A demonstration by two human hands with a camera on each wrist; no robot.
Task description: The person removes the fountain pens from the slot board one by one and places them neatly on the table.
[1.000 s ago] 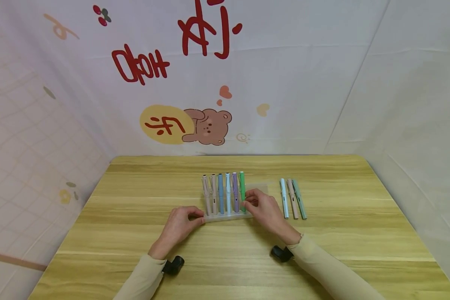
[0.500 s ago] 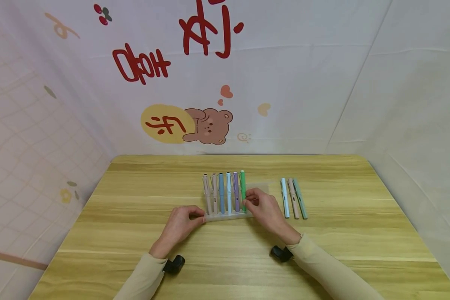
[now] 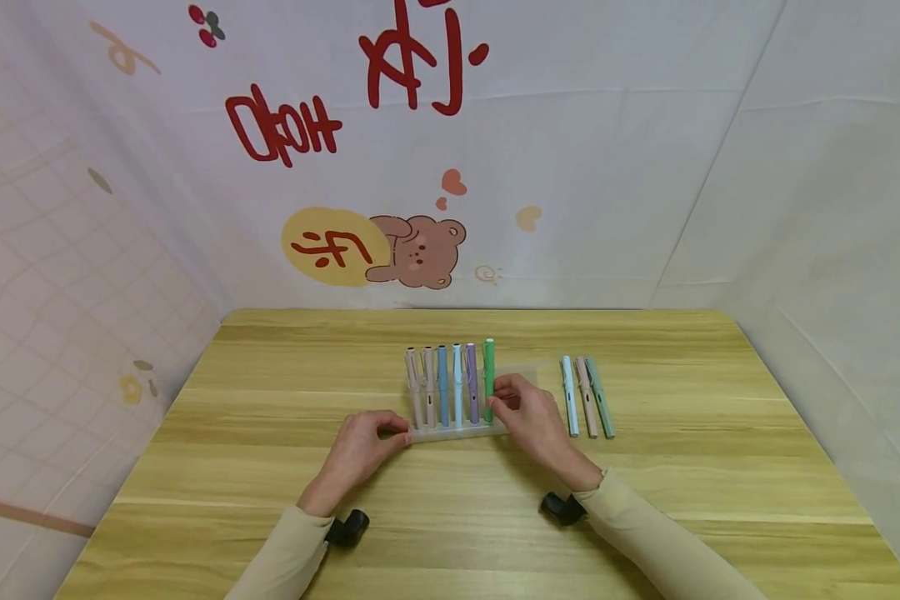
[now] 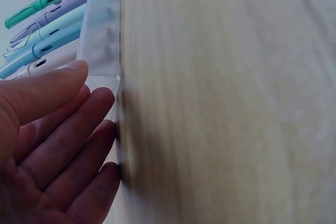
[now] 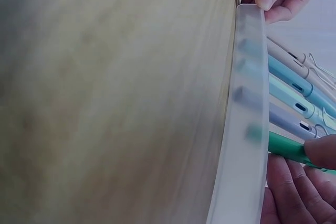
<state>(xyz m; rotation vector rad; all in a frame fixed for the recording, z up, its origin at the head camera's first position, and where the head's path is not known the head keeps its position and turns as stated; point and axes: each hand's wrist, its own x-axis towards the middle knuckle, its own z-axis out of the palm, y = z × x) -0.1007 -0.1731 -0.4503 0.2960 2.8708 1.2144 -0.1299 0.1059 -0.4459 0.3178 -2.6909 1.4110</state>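
A clear, frosted pen holder (image 3: 450, 434) stands on the table with several capped pens upright in a row. My left hand (image 3: 363, 446) pinches its left end; the thumb lies at the corner in the right wrist view. At the other end, my right hand (image 3: 528, 417) holds a green pen (image 3: 489, 367) between thumb and fingers, its lower end inside the holder (image 5: 244, 166). Beside it stand a purple pen (image 3: 471, 367), a light blue pen (image 3: 457, 375), a blue pen (image 3: 442, 383) and two greyish-beige ones. The fingers partly cover the green pen.
Right of the holder, a pale blue pen (image 3: 570, 396), a beige pen (image 3: 586, 396) and a grey-green pen (image 3: 600, 398) lie side by side on the wooden table (image 3: 450, 525). A printed white cloth (image 3: 607, 167) hangs behind the table.
The green pen's top has shifted slightly right and up, leaving a wider gap from the purple pen. My right hand has moved slightly with it; my left hand stays at the holder's end.
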